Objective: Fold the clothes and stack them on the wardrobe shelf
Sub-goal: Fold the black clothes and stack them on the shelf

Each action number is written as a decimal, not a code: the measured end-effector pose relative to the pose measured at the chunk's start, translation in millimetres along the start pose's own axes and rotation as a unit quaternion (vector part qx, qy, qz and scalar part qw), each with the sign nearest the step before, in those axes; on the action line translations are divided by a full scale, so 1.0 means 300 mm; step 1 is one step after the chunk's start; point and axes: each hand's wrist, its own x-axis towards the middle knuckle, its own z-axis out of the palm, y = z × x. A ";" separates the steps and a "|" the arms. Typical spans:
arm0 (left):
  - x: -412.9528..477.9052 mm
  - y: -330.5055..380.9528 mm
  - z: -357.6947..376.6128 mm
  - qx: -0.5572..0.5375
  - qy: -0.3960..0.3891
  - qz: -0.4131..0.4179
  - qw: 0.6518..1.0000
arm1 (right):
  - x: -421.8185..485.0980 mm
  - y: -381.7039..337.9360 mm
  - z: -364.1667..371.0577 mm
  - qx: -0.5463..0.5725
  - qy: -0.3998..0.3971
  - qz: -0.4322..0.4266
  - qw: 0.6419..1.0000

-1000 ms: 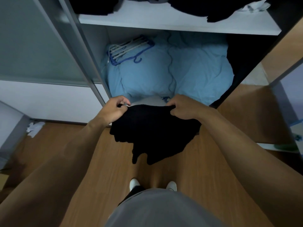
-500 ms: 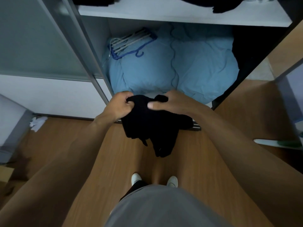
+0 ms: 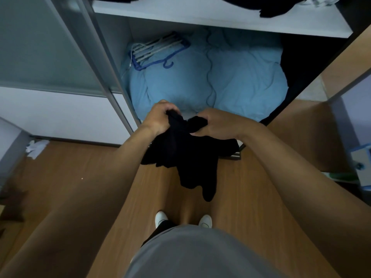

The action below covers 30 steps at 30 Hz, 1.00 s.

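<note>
Head view: left hand (image 3: 159, 117) and right hand (image 3: 217, 123) both grip black garment (image 3: 186, 155).

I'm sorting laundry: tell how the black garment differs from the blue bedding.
The black garment hangs bunched, gripped by the left hand and right hand; the blue bedding lies in the wardrobe under hangers. The garment is dark and much smaller than the pale bedding. Both are creased cloth.

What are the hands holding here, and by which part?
Both hands grip one black garment by its bunched top edge: the left hand at its left end, the right hand at its right. The rest hangs free.
</note>
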 end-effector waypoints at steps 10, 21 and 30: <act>-0.104 -0.003 0.095 -0.327 -0.129 -0.183 0.918 | 0.011 -0.029 -0.044 0.029 0.091 0.013 0.995; -0.117 -0.021 0.129 -0.272 -0.087 -0.143 0.948 | 0.047 0.021 -0.069 -0.043 0.094 0.125 0.987; -0.119 -0.087 0.114 -0.269 -0.017 -0.228 0.936 | -0.082 0.120 -0.066 0.182 0.123 0.155 0.963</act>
